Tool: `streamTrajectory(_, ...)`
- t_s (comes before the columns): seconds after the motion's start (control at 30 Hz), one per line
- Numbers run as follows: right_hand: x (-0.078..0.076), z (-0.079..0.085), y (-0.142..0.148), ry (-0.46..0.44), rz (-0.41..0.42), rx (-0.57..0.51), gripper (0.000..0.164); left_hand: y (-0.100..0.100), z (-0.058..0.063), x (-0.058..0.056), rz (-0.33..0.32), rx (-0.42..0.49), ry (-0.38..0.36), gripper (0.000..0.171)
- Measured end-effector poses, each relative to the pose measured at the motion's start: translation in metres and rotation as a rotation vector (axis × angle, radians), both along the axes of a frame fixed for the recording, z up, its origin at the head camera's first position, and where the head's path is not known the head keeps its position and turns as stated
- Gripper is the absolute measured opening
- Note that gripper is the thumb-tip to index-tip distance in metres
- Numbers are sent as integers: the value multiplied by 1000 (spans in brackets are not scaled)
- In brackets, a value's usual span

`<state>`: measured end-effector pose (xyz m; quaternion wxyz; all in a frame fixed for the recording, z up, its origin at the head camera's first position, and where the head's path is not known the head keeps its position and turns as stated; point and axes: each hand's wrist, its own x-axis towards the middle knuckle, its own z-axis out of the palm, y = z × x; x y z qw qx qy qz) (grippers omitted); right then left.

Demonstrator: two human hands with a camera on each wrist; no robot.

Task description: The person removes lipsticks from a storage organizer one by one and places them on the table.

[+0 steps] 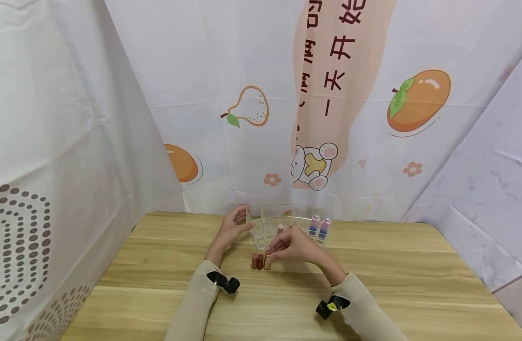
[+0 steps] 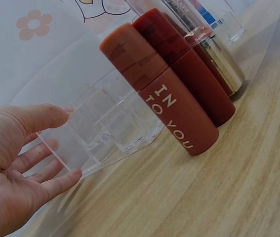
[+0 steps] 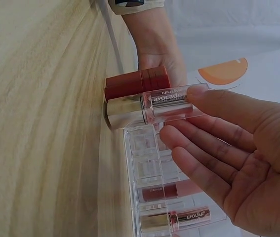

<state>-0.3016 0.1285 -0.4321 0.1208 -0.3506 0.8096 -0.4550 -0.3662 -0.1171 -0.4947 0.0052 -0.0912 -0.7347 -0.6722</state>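
My left hand (image 1: 234,229) holds the left end of a clear acrylic lipstick organizer (image 2: 115,116), its thumb and fingers on the end wall. With thumb and fingers, my right hand (image 1: 296,246) pinches the clear cap of a lipstick (image 3: 167,104) with a gold base. This lipstick stands upright on the table, in front of the organizer. Immediately to its left are two lip gloss tubes, one brownish red (image 2: 172,98) with "IN TO YOU" lettering and one dark red (image 2: 194,74).
Inside the organizer stand a pink-capped tube (image 3: 167,191), another gold-based lipstick (image 3: 189,217) and two pink-and-blue tubes (image 1: 319,226) at its right end. Behind the wooden table (image 1: 388,274) hangs a printed white cloth (image 1: 226,156), close to the organizer.
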Motion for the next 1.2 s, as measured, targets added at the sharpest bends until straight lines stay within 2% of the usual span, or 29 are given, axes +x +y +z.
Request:
streamTrajectory(0.63,0,-2,-1,-7,0,-5,11,0,3,2,1,-11,0,62)
streamTrajectory(1.2,3,-2,-3,-17,-38,36,9,0,2,1,-4,-3,4,61)
